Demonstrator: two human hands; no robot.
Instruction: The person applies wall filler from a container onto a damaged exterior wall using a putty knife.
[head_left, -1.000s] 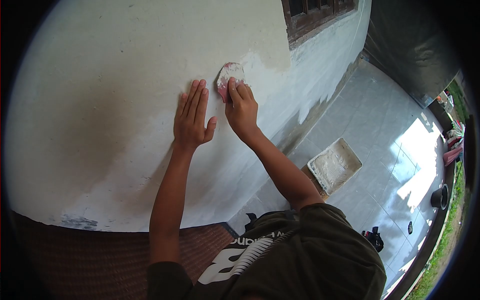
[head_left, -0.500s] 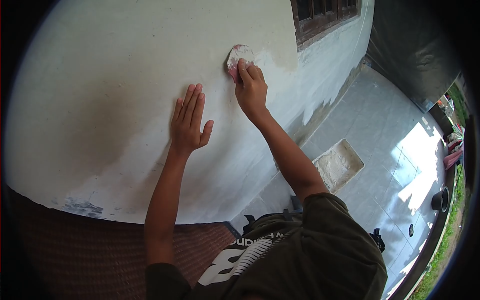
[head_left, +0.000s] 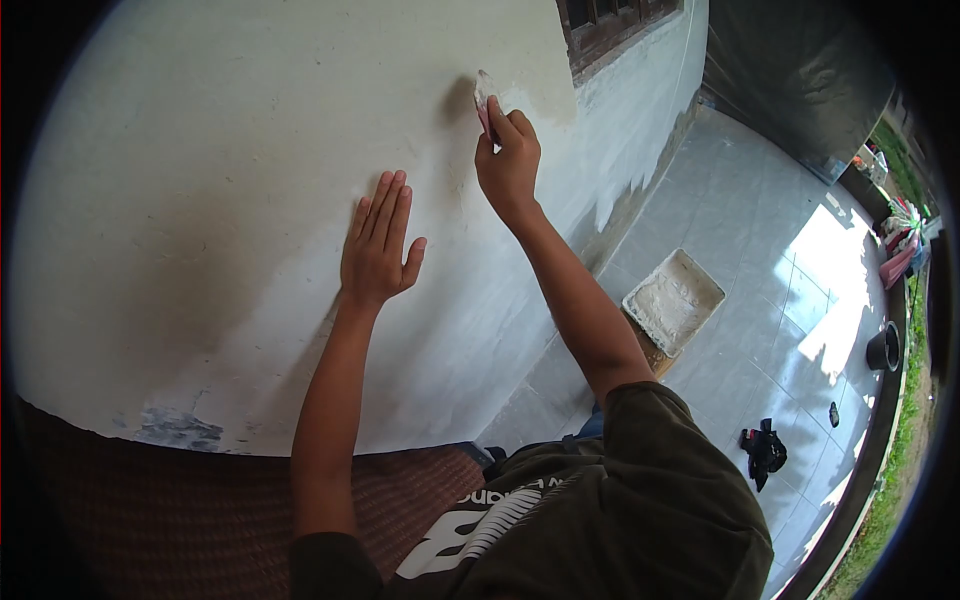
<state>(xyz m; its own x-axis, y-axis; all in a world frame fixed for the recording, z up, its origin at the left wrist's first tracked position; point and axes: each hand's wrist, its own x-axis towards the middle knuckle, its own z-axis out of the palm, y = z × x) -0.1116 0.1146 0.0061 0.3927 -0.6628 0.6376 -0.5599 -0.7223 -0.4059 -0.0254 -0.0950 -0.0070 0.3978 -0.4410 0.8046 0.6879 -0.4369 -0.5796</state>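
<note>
Right hand (head_left: 508, 160) pinches pink putty scraper (head_left: 485, 101), blade edge-on against wall (head_left: 200, 150), angled to spread white filler. Just past grip, darker unfilled patch meets window frame (head_left: 610, 25). Left hand (head_left: 378, 245) holds nothing, palm flat on wall below grip, bracing body. Putty tray (head_left: 673, 300) on floor tiles (head_left: 760, 220) well below grip.

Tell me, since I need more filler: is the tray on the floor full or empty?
Full: the tray on the tiled floor shows pale filler right across it.
</note>
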